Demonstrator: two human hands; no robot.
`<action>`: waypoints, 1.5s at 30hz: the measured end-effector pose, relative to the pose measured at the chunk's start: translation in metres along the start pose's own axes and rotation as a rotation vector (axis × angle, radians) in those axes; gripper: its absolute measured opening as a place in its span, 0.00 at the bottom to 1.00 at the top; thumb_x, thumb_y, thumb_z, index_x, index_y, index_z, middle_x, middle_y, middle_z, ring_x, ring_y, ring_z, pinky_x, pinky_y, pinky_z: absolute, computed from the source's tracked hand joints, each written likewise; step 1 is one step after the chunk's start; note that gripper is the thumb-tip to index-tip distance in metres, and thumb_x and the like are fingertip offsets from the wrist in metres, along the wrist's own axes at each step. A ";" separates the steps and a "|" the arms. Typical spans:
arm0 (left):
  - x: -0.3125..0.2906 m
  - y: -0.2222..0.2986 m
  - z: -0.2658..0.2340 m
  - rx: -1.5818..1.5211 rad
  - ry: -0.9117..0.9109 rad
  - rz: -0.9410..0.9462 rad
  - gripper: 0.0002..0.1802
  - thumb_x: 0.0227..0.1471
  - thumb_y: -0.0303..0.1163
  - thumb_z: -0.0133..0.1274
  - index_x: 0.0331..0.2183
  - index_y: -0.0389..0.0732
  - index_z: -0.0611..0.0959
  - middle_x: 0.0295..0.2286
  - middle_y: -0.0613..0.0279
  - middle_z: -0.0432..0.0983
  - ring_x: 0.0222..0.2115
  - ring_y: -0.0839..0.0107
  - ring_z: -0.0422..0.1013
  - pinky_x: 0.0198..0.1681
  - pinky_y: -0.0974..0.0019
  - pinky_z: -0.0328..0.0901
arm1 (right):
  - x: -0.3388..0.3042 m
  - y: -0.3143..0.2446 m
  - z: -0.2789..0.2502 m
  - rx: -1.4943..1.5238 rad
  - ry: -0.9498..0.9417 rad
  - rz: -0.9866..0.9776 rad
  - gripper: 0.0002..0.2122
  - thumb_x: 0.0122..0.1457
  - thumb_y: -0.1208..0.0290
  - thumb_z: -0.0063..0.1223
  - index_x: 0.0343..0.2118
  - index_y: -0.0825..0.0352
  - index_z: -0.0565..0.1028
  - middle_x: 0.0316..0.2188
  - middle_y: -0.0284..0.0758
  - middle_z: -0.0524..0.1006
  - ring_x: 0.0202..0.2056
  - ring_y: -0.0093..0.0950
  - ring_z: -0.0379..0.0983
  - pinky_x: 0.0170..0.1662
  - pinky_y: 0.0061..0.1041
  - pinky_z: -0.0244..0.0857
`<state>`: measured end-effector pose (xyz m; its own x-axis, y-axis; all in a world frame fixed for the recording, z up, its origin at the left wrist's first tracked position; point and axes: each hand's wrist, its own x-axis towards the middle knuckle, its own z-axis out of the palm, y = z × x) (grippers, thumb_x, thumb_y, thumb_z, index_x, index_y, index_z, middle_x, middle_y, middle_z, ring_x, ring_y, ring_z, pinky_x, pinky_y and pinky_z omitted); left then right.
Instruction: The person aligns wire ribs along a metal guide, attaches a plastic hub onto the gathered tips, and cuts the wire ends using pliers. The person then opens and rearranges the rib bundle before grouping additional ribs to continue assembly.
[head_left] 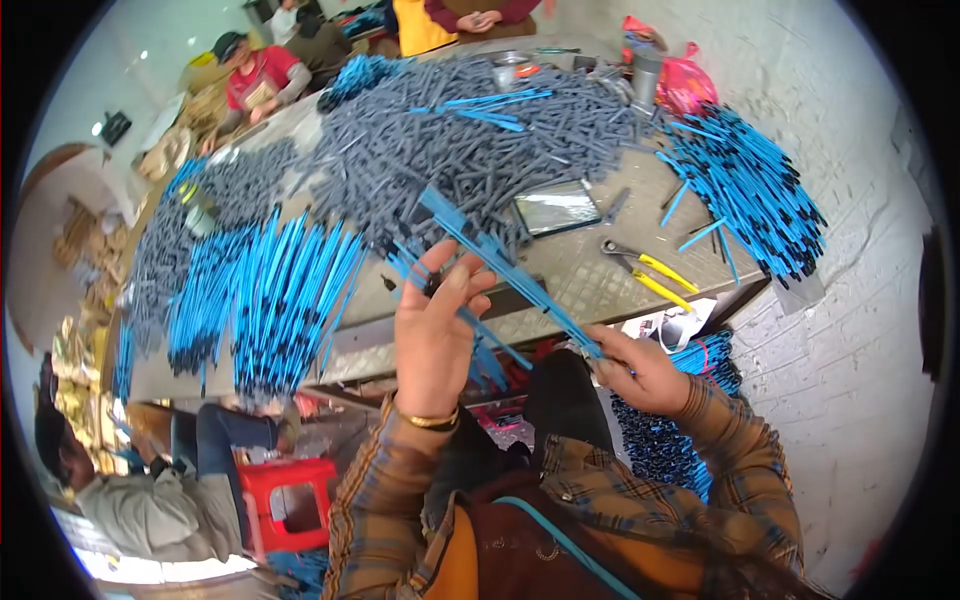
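Note:
My left hand point(437, 335) is closed over the near edge of the table, its fingers curled around a few thin blue rods and a small black piece point(432, 285). Slanting across from upper left to lower right is a longer blue strip-like rod point(510, 268); it may be several rods side by side. Its lower end is pinched in my right hand point(645, 372), while its upper part passes by my left fingertips. The ends of the rods in my left hand hang below it, above my lap. Just beyond both hands lies a heap of grey tubes point(450, 130).
Blue rods with black ends point(295, 300) lie in rows at the left, with another pile point(750, 190) at the right. Yellow-handled pliers point(655, 275) and a glass-like panel point(556, 208) rest on the table. A red stool point(290, 505) stands lower left, beside a seated person point(160, 510).

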<state>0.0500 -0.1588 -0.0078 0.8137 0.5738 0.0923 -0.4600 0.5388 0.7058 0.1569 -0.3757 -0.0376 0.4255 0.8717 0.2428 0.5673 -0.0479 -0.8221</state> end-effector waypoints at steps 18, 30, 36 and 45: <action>-0.023 0.000 -0.001 0.039 0.133 0.155 0.08 0.50 0.26 0.51 0.35 0.42 0.72 0.30 0.58 0.74 0.31 0.69 0.73 0.33 0.68 0.68 | 0.002 -0.003 0.030 -0.236 0.167 -0.213 0.04 0.51 0.76 0.48 0.26 0.68 0.65 0.15 0.39 0.65 0.16 0.34 0.63 0.21 0.28 0.56; -0.029 0.006 0.007 0.138 0.177 0.412 0.10 0.46 0.23 0.54 0.32 0.41 0.70 0.21 0.69 0.66 0.20 0.78 0.65 0.24 0.75 0.60 | 0.000 0.003 0.030 -0.312 0.119 -0.420 0.07 0.46 0.72 0.54 0.21 0.64 0.66 0.17 0.37 0.63 0.18 0.36 0.63 0.20 0.31 0.56; -0.033 0.010 0.005 0.321 0.283 0.481 0.06 0.49 0.23 0.49 0.31 0.40 0.69 0.22 0.64 0.67 0.20 0.75 0.67 0.25 0.74 0.61 | -0.002 0.010 0.031 -0.395 0.087 -0.489 0.09 0.44 0.67 0.57 0.22 0.62 0.68 0.22 0.34 0.67 0.20 0.36 0.65 0.21 0.32 0.58; -0.039 0.008 0.005 0.179 0.015 0.254 0.06 0.51 0.23 0.48 0.33 0.42 0.69 0.23 0.63 0.66 0.22 0.71 0.66 0.29 0.68 0.61 | -0.019 0.023 0.021 -0.282 0.285 -0.420 0.06 0.50 0.69 0.53 0.27 0.62 0.68 0.23 0.35 0.68 0.23 0.38 0.67 0.24 0.33 0.60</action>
<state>0.0167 -0.1800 -0.0027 0.6747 0.6861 0.2721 -0.5770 0.2604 0.7741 0.1473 -0.3833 -0.0717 0.2745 0.6802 0.6796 0.8778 0.1112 -0.4659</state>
